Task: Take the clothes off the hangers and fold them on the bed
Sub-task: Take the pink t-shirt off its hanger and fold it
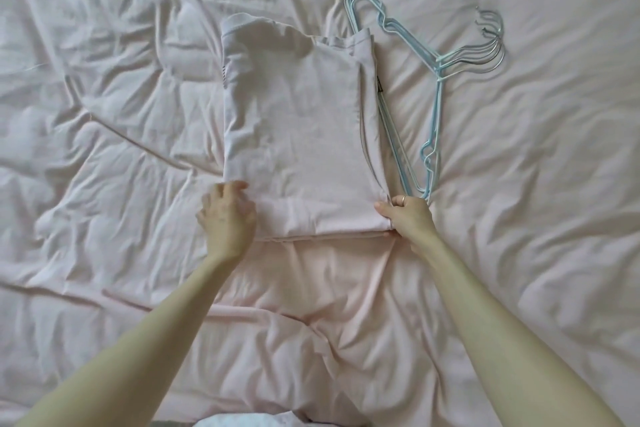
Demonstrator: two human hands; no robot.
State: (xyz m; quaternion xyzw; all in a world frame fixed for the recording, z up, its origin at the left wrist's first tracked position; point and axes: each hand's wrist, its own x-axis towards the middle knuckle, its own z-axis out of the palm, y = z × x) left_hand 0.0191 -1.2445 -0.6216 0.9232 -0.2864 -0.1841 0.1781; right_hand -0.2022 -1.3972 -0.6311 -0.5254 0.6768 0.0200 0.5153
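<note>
Hands pinch the near corners of the garment (298, 135) lying mid-bed (519, 184) beside the hangers (437, 80), left hand (227, 215) and right hand (408, 215) gripping cloth, so lift both evenly and carry the hem straight over.

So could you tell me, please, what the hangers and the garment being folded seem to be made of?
Hangers: thin metal wire, apparently pale-blue coated; the bare silvery hooks suggest it.
Garment: soft woven or knit fabric, matte pale pink, holding creases and folds; possibly cotton, though I cannot confirm.
</note>
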